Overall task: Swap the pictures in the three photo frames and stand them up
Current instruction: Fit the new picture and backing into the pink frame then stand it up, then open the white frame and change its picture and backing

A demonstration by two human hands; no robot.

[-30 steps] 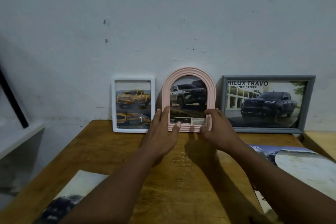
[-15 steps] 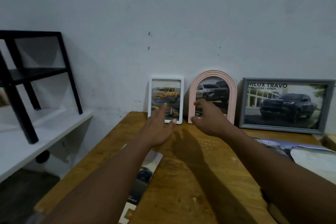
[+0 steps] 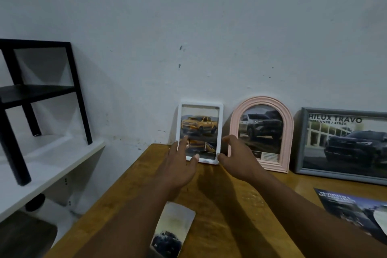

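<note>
Three frames lean upright against the wall on the wooden table (image 3: 219,211). On the left is a white frame (image 3: 200,132) with yellow truck pictures. A pink arched frame (image 3: 261,134) with a grey truck picture stands in the middle. The grey frame (image 3: 343,144) on the right holds a dark truck picture. My left hand (image 3: 180,165) is open at the white frame's lower left side, its fingertips over the frame's front. At the frame's lower right corner my right hand (image 3: 238,159) is open, thumb touching the corner. Neither hand has closed around the frame.
A loose arched picture cutout (image 3: 173,230) lies on the table under my left forearm. Brochure pages (image 3: 356,209) lie at the right edge. A white shelf (image 3: 41,165) with a black stand (image 3: 39,90) sits left of the table, lower down.
Both hands moved left from the pink arched frame to the white frame, and the view turned left. The frames have stayed in place.
</note>
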